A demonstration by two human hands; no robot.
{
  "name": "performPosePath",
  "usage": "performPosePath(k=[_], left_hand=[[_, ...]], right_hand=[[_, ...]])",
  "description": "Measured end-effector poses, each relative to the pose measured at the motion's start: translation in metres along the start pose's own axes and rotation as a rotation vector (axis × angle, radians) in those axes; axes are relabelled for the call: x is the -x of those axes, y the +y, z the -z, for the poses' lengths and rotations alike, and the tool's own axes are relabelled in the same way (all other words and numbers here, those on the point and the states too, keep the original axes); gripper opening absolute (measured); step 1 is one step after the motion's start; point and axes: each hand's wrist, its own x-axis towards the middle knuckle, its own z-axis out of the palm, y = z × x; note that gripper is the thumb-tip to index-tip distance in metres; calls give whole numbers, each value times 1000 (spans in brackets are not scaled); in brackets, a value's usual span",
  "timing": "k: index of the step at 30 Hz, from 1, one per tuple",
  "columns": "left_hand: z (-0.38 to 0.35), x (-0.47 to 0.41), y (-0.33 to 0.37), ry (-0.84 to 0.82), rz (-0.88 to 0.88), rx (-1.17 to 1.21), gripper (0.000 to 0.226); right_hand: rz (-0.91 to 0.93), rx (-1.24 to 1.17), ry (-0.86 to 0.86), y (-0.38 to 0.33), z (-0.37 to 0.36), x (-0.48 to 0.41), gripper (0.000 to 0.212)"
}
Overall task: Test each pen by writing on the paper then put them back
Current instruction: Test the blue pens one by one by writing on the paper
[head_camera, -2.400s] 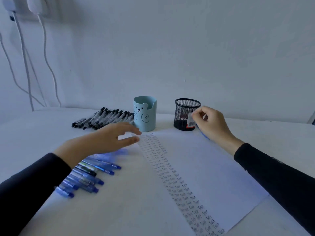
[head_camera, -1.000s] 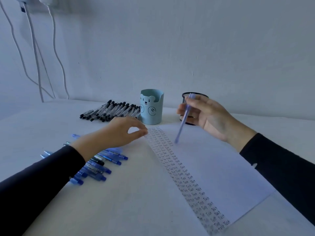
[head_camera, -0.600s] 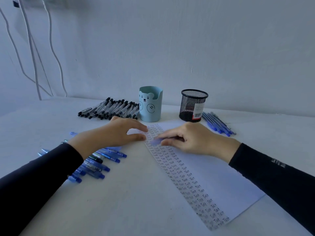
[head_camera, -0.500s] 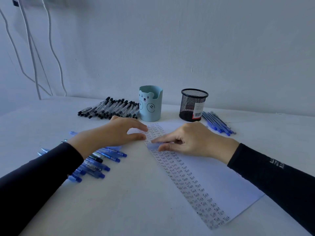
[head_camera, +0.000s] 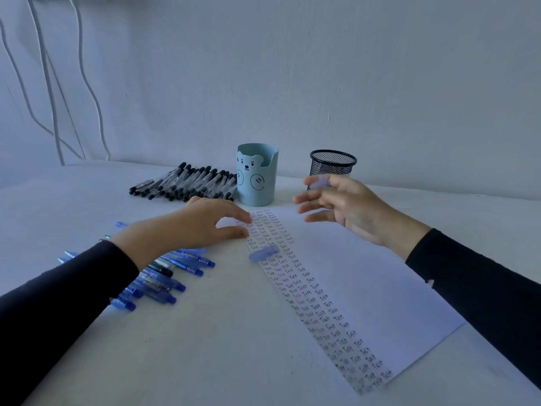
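Pinches a pale blue pen [head_camera: 320,182] between thumb and forefinger of the right hand [head_camera: 348,209], other fingers spread; too blurred to make out tip or clip. Holds it in the air before the black mesh cup [head_camera: 333,164], above the paper [head_camera: 366,288]. Has lifted that hand since half a second ago, then low on the sheet beside the left hand [head_camera: 202,227]. Leaves a short pale blue cap [head_camera: 264,253] on the columns of written "Test", just below the left fingertips. Presses the paper's top corner with straight left fingers. Shows blue pens [head_camera: 164,276] under the left wrist, black pens [head_camera: 187,180] beside the bear cup [head_camera: 257,177], all on the white surface [head_camera: 205,347].
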Motion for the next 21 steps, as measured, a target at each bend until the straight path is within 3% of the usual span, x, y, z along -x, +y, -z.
performPosePath(k=[2, 6, 12, 16, 21], left_hand=[[0, -1, 0, 17, -21, -6, 54], [-3, -4, 4, 47, -102, 8, 29], [-5, 0, 8, -12, -74, 53, 42], [-4, 0, 9, -17, -70, 65, 36], [-4, -1, 7, -34, -54, 64, 38]], right_hand=[[-24, 169, 11, 5, -4, 2, 10], [-130, 308, 77, 11, -13, 0, 29], [-74, 419, -17, 15, -17, 2, 10], [16, 489, 93, 26, -29, 2, 38], [90, 455, 187, 36, -36, 2, 39]])
